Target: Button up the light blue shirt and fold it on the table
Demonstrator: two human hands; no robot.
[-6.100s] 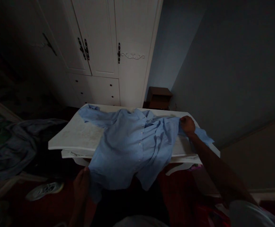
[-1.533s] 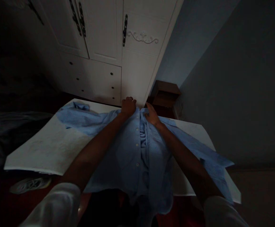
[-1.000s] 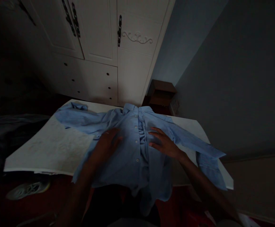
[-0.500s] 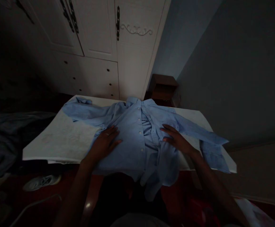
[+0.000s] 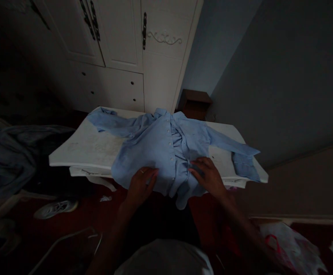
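A light blue button-up shirt (image 5: 149,152) lies front up on a white table (image 5: 83,149), collar at the far edge and both sleeves spread sideways. Its front is partly open, with the right-hand placket rumpled and the hem hanging over the near edge. My left hand (image 5: 142,185) is over the lower left front, fingers loosely bent and thumb close to them; no cloth shows between them. At the open placket, my right hand (image 5: 210,177) has thumb and fingertips closed on the shirt's edge.
A white wardrobe (image 5: 160,72) stands behind the table, with a small brown cabinet (image 5: 195,103) beside it. Dark clothes (image 5: 14,156) are heaped at left. A shoe (image 5: 57,208) and a cable (image 5: 59,240) lie on the red floor; a plastic bag (image 5: 292,244) is at right.
Both hands have moved toward the near edge and closer together over the shirt. Their fingers, flat on the cloth before, are now bent. The right-hand shirt front has shifted inward.
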